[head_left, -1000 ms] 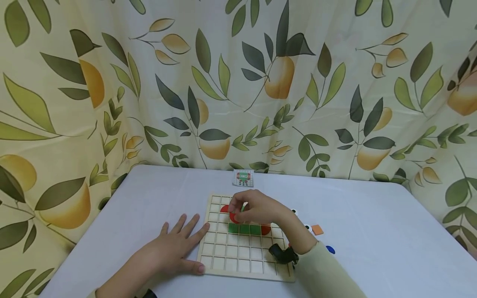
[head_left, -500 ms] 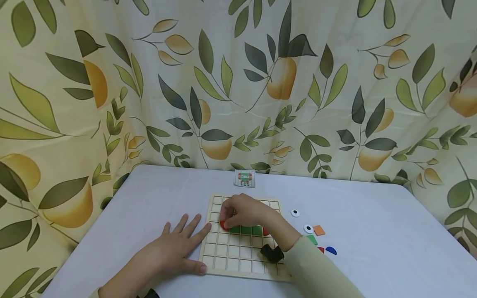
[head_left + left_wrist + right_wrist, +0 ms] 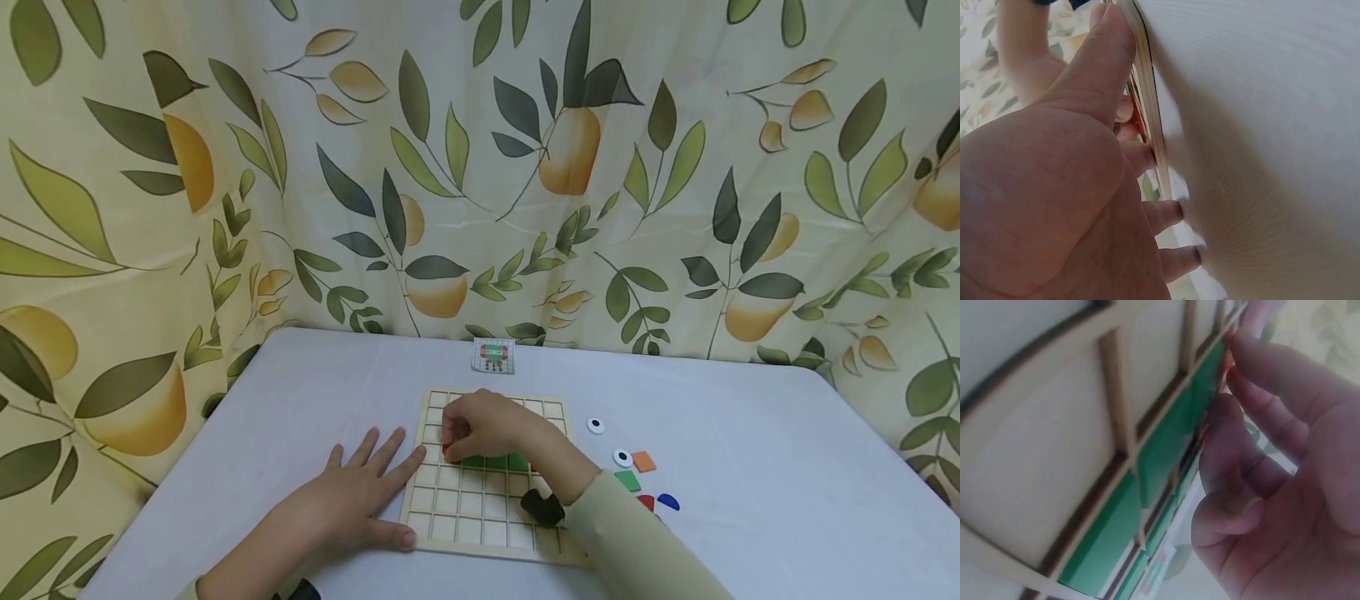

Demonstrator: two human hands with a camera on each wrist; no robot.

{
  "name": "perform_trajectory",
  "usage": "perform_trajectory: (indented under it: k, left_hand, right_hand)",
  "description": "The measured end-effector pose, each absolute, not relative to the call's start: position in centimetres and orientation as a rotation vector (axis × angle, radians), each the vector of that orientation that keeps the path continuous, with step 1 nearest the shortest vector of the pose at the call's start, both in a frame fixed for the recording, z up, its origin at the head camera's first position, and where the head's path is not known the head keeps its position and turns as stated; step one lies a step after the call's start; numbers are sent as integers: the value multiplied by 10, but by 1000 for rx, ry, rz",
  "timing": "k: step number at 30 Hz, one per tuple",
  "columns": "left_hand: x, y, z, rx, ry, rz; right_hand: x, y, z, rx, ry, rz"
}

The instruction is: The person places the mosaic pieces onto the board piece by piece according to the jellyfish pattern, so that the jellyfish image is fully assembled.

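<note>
The right hand (image 3: 491,425) has its thumb and finger pinched on a small red piece (image 3: 446,451), down low at a square near the left side of the wooden board (image 3: 480,553). Just to the right of those fingertips, a row of green pieces (image 3: 495,462) sits in the squares. The left hand (image 3: 360,504) has its fingers straight and spread wide. Its thumb touches the board near the close left corner, its pointer fingertip touches the left edge, and its other fingertips rest on the white table (image 3: 345,392). Past the right fingers, on the far side of the board, is a little picture card (image 3: 493,356). Well to the right of the right fingers, off the board, lie two white eye pieces (image 3: 596,426), an orange square (image 3: 643,462), a loose green piece (image 3: 627,481), a second red piece (image 3: 646,502) and a blue half circle (image 3: 667,502). Far behind all the fingers hangs a leafy curtain (image 3: 465,208).
</note>
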State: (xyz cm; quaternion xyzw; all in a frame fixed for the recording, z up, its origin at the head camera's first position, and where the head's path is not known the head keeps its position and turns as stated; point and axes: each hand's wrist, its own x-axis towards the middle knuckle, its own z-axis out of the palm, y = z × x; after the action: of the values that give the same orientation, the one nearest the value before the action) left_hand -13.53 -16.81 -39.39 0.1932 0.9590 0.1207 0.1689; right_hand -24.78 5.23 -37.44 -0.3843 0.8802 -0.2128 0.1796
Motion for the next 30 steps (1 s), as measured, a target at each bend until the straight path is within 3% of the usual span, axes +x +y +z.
perform_trajectory:
  k: [12,30]
  left_hand:
    - [-136,-165,-391,492,2698,332]
    - [-134,-165,-395,481,2709,338]
  right_hand:
    - [-254,78,-371,-1009,2545,-703]
    - [-252,212,-357,-671,2705,-925]
